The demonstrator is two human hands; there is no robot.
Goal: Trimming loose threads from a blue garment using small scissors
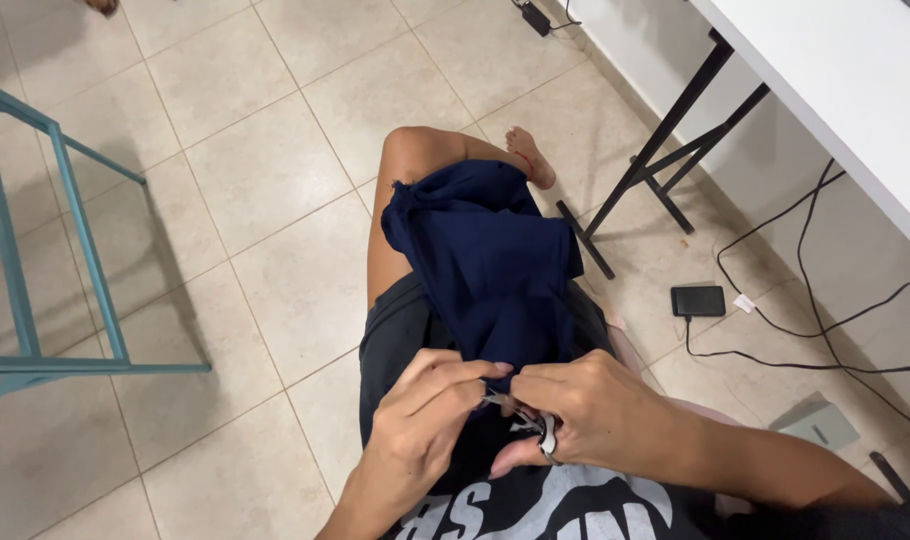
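Beige tiled floor (275, 180), white bench (845, 110) on black legs at right, navy cloth (490, 265) draped over the raised knee, left hand (425, 410) grip pinching its near edge, right hand (585, 410) grip pinching the same edge, small scissors (547, 432) held against its palm

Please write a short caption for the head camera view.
Seated person's left hand and right hand pinch the edge of a navy cloth draped over the lap.

A seated person wears dark shorts (400, 335) and a black T-shirt (565, 510) with large pale lettering; arms, legs and feet are bare.
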